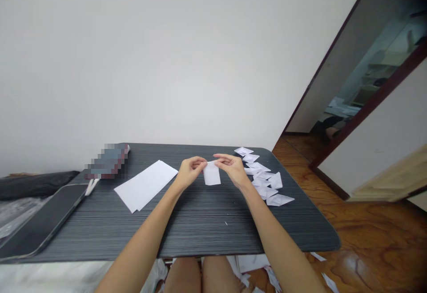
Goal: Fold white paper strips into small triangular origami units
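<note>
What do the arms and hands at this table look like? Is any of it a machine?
No machine: these are a person's own arms. The left hand and right hand are ungloved. The left forearm and right forearm show no sleeves, cables or watch, and taper to slim wrists. No rings show, though some fingers are partly hidden.

Bare, slender left forearm (pixel 148 235) and right forearm (pixel 273 230) taper to slim wrists (pixel 176 190); left grip (pixel 188 172) and right grip (pixel 234 168) are bare, slender-fingered; thighs (pixel 183 277) are bare.
</note>
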A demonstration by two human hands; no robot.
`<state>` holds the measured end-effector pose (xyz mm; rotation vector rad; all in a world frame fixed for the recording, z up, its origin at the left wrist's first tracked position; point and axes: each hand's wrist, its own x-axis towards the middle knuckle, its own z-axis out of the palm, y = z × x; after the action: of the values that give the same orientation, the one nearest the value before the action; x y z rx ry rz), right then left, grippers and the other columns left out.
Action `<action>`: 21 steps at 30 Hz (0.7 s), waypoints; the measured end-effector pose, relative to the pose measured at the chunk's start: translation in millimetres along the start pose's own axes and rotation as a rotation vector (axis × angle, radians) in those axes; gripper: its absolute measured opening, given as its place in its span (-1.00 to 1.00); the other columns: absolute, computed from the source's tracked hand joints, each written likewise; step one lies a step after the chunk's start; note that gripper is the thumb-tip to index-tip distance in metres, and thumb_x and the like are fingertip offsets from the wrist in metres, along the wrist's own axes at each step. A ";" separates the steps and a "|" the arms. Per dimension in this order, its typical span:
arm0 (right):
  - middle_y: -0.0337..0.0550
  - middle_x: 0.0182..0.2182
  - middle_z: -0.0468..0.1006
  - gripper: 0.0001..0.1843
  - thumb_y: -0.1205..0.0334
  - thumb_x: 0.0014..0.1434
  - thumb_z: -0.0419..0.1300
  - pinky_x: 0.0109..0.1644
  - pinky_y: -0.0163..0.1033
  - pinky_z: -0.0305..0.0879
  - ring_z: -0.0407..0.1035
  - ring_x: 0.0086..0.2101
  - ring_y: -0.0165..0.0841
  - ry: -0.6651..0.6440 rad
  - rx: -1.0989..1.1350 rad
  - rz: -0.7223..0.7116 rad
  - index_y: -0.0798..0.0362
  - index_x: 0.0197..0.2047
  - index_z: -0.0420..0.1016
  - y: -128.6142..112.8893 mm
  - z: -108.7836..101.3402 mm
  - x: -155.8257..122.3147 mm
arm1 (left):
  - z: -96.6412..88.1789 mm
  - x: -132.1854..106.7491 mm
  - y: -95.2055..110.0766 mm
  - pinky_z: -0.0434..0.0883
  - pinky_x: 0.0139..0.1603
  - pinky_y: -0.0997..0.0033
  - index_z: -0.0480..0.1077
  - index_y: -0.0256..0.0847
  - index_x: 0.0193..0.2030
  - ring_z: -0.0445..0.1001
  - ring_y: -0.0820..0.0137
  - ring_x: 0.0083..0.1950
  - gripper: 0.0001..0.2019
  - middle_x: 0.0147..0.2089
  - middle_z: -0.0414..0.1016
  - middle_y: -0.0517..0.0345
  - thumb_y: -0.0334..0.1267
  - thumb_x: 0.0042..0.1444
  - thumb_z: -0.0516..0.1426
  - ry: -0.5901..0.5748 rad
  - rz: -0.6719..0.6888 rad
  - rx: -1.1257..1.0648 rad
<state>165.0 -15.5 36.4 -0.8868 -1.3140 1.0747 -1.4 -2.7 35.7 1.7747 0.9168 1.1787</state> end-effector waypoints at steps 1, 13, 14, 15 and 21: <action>-0.20 -0.49 0.51 -0.69 0.25 -0.18 0.23 -0.23 -0.25 0.27 0.37 -0.43 -0.41 0.010 -0.004 -0.005 0.11 -0.28 0.46 0.3 0.7 -0.3 | 0.2 0.4 -1.3 0.39 -0.39 0.44 0.39 -0.36 -0.39 0.45 0.37 -0.41 -0.76 -0.45 0.48 0.04 -0.18 -0.05 0.07 -0.001 -0.025 -0.015; -0.10 -0.53 0.52 -0.79 0.19 -0.08 0.14 -0.40 -0.29 0.26 0.38 -0.48 -0.33 0.017 -0.386 -0.062 0.16 -0.49 0.50 7.6 3.2 -0.3 | 6.7 -4.5 1.8 0.33 -0.47 0.50 0.41 -0.37 -0.47 0.41 0.41 -0.47 -0.73 -0.51 0.47 0.09 -0.14 -0.10 0.11 -0.008 -0.091 -0.041; -0.10 -0.52 0.52 -0.79 0.18 -0.07 0.13 -0.39 -0.28 0.27 0.38 -0.47 -0.32 0.052 -0.395 -0.086 0.15 -0.49 0.50 7.9 4.7 -0.8 | 7.2 -3.7 0.8 0.32 -0.49 0.51 0.41 -0.37 -0.48 0.40 0.43 -0.49 -0.73 -0.53 0.46 0.11 -0.13 -0.11 0.12 -0.009 -0.118 -0.086; -0.10 -0.50 0.53 -0.78 0.17 -0.07 0.12 -0.38 -0.27 0.27 0.38 -0.46 -0.31 0.079 -0.403 -0.106 0.14 -0.49 0.50 8.0 6.0 -1.4 | 7.5 -3.0 -0.6 0.32 -0.50 0.51 0.40 -0.37 -0.50 0.40 0.44 -0.51 -0.73 -0.55 0.45 0.13 -0.13 -0.12 0.13 -0.016 -0.142 -0.127; -0.13 -0.51 0.53 -0.77 0.13 -0.06 0.11 -0.37 -0.25 0.27 0.37 -0.47 -0.31 0.208 -0.446 -0.168 0.09 -0.49 0.50 4.9 6.1 -3.8 | 11.1 -4.1 -5.3 0.33 -0.49 0.47 0.36 -0.36 -0.55 0.40 0.45 -0.57 -0.73 -0.62 0.44 0.16 -0.13 -0.20 0.19 -0.089 -0.271 -0.284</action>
<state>158.7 -18.2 31.1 -1.1590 -1.4456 0.5477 7.1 -6.6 26.7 1.4151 0.8594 0.9922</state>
